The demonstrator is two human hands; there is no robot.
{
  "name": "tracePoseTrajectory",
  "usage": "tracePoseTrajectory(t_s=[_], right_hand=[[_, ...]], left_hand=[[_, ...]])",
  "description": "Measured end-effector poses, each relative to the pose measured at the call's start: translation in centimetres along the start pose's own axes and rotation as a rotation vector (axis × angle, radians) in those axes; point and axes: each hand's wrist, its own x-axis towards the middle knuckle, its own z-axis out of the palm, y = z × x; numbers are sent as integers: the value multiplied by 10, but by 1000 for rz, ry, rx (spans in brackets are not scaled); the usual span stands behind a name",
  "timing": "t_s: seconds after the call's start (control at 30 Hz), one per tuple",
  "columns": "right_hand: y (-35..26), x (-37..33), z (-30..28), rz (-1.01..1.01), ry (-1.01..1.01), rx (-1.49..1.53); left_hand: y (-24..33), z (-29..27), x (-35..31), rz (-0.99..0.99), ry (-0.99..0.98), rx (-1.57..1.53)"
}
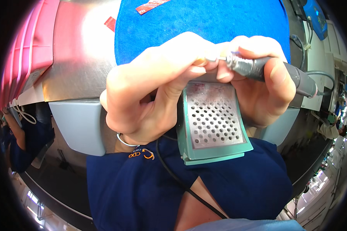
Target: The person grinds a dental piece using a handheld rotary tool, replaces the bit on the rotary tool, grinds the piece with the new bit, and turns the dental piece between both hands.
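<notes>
My right hand (258,96) is wrapped round a dark grey rotary handpiece (302,82) with a metal collar, its nose pointing left. A thin bit at the nose reaches to the fingertips of my left hand (150,82). Those left fingers are closed in a pinch on a small item, mostly hidden, whose kind I cannot make out. Both hands meet just above a green box-like hood (216,154) topped by a perforated metal plate (216,119). The left wrist wears a thin bangle.
Beyond the hands lies a blue cloth mat (204,19) on a metal worktop (77,77), with a red strip (152,5) on it. Pink trays (31,50) stand at far left, a blue device (316,19) at far right. Grey armrests (79,127) flank me; a black cable (173,173) crosses my front.
</notes>
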Motion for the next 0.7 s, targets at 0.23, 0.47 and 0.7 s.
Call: tracePoseTrajectory(t_s=[0.23,0.47,0.7], right_hand=[[2,2,-2,-15,32,53],[2,10,-1,-19,89,79],[1,13,-8,9,-22,-12]], left_hand=[[2,-1,5,-19,-20,78],[-5,-8,12,-5,-57,60],[-6,-8,14,-5,-75,19]])
